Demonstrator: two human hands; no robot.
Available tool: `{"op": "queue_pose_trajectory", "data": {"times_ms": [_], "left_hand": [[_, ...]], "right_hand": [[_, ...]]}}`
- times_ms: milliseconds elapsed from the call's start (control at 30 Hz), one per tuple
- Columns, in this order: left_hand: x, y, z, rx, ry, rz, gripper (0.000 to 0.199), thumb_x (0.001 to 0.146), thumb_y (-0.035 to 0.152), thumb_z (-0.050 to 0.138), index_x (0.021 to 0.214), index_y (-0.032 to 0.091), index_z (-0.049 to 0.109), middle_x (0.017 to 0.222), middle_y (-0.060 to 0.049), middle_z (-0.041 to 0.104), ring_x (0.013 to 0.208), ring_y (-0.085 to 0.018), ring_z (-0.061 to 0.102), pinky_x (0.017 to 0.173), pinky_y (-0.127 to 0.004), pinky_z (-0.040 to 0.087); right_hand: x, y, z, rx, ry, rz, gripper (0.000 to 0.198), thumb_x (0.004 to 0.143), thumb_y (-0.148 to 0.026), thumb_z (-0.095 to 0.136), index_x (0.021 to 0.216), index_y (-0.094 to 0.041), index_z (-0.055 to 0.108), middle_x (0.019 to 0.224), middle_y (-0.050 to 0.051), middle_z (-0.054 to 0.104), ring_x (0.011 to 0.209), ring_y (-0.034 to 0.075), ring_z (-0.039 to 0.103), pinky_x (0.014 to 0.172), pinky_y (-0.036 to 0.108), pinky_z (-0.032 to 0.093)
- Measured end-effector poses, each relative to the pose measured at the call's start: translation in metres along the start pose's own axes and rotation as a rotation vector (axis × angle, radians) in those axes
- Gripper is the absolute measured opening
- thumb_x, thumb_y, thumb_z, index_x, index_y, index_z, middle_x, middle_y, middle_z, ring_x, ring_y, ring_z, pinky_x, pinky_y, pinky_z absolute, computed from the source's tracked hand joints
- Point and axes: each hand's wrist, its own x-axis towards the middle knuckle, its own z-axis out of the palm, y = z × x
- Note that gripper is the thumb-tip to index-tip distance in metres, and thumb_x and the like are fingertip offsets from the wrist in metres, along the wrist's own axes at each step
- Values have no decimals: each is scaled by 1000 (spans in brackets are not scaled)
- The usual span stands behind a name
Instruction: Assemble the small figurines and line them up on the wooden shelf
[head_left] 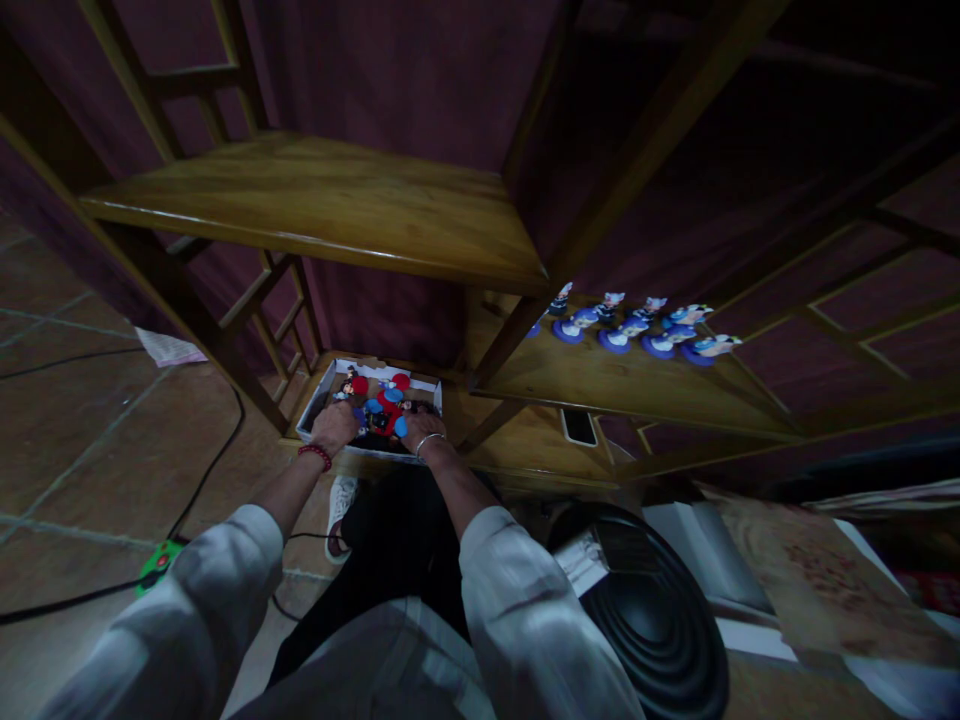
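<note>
A shallow white cardboard box (306,422) sits on the bottom shelf, holding several small toy figurines (388,397) in red, blue and black. My left hand (335,425), with a red bead bracelet at the wrist, reaches over the box's left part. Its fingers are curled down among the figurines, and what they hold is partly hidden. On the right side of the box, my right hand (422,428), wearing a pale bangle, has its fingers closed at a figurine with a round blue part (400,427).
Several blue-and-white figurines (619,333) stand or lie on the shelf at right (652,395). Below it lies a phone (579,427). A black round ribbed stool (660,620) is at lower right, beside cardboard (840,580). Cables and a green power strip (159,565) lie on the floor.
</note>
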Motion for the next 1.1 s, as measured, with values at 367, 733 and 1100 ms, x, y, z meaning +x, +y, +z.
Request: {"op": "queue_pose_trajectory", "data": {"times_ms": [367, 733, 1100], "left_hand": [[5, -2, 3, 7, -30, 39, 42, 77, 24, 40, 117, 25, 55, 100, -14, 65, 94, -25, 61, 78, -31, 43], [3, -1, 3, 6, -20, 41, 37, 78, 24, 40, 109, 19, 60, 98, -17, 65, 94, -27, 60, 78, -32, 44], [6, -6, 9, 47, -22, 63, 41, 79, 25, 37, 117, 26, 53, 102, -12, 64, 91, -25, 61, 74, -31, 45]], "right_hand": [[3, 0, 3, 27, 62, 43, 59, 68, -31, 63, 122, -16, 46, 119, 14, 52, 104, 24, 53, 85, 29, 40], [2, -1, -1, 58, 35, 32, 64, 68, -30, 63, 125, -14, 39, 108, 13, 61, 108, 24, 50, 84, 30, 38], [8, 4, -4, 244, 27, 37, 45, 74, -46, 53, 114, -24, 48, 107, 5, 62, 98, 21, 57, 78, 28, 42]]}}
